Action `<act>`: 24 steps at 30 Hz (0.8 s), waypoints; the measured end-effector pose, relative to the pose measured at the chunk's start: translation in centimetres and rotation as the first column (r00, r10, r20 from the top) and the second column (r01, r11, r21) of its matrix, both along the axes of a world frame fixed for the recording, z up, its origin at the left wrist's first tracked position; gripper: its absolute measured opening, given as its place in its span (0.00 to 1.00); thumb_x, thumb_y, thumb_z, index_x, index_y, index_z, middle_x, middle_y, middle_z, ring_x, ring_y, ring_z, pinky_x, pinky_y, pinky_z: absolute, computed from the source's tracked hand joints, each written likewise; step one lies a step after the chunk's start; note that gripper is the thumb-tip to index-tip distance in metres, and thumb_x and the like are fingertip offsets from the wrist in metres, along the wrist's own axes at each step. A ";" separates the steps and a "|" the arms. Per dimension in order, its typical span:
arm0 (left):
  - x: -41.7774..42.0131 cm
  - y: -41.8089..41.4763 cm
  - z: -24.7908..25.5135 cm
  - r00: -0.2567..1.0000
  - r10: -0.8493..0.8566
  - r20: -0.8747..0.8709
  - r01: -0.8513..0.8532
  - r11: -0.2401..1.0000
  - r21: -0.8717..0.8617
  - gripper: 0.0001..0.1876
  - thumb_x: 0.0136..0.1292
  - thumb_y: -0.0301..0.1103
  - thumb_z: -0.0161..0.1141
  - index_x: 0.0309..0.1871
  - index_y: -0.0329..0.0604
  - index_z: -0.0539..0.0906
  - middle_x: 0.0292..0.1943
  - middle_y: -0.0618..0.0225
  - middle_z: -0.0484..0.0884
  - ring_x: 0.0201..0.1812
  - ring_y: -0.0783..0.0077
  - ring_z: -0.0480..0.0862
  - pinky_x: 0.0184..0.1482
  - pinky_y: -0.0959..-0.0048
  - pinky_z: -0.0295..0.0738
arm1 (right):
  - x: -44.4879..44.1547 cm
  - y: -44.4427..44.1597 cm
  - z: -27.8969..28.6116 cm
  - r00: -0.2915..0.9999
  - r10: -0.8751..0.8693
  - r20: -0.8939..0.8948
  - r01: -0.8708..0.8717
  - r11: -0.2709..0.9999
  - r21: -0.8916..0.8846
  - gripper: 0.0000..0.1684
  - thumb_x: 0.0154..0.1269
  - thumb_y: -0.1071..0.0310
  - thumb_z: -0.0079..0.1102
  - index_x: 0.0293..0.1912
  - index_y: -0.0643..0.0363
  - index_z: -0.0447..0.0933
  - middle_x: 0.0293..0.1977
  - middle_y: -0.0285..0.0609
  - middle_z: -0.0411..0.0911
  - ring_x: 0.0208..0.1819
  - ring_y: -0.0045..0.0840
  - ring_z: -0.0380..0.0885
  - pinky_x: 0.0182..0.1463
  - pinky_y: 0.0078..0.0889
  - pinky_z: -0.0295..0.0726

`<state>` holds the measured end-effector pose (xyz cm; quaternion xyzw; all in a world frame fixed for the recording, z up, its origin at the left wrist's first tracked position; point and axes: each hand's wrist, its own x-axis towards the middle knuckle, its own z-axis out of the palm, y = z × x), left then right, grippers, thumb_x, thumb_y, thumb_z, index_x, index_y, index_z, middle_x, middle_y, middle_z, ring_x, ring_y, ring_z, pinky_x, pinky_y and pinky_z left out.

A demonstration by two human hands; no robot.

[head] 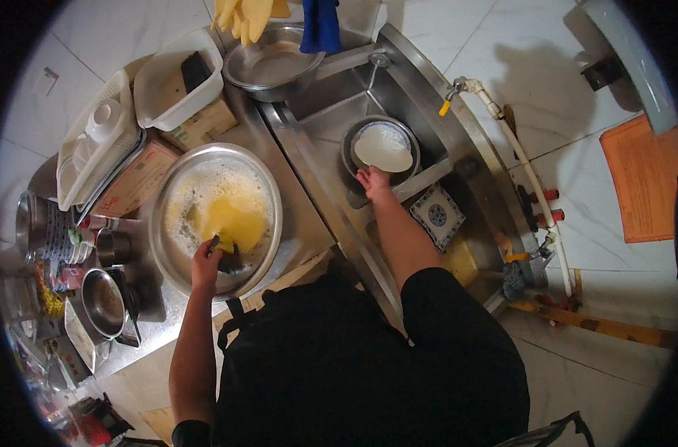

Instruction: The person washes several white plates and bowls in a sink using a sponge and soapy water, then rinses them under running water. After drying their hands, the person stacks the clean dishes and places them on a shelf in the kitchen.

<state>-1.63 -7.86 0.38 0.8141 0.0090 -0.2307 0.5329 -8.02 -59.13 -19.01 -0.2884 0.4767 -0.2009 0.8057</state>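
Observation:
My left hand point(204, 264) grips a yellow and dark scrubbing sponge point(225, 242) over the near part of a wide steel basin point(272, 184). Yellowish, foamy water fills that basin. In the sink, my right hand point(375, 182) holds the near rim of a white bowl point(381, 151) with a blue-patterned edge. The bowl is inside a round steel pot point(347, 146); my fingers partly hide where they meet it. Close to my right forearm, a square blue-and-white patterned dish point(437, 215) lies in the nearer sink compartment.
Stacked steel basins point(274, 66) stand behind the sink, with yellow rubber gloves point(252, 17) hanging above. Left are a white tub point(148, 106), a crockery basket point(125, 106) and a small steel pan point(103, 302). A tap point(455, 89) and pipe point(520, 151) run along the right wall.

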 end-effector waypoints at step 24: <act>8.2 7.0 -12.6 0.896 -0.426 0.127 0.315 0.811 0.493 0.32 0.65 0.54 0.57 0.61 0.34 0.76 0.58 0.46 0.77 0.58 0.48 0.76 0.61 0.57 0.70 | 5.8 31.9 15.0 0.585 0.113 -0.803 -0.597 -0.610 -0.521 0.18 0.57 0.60 0.59 0.47 0.53 0.81 0.51 0.49 0.76 0.53 0.41 0.75 0.57 0.47 0.70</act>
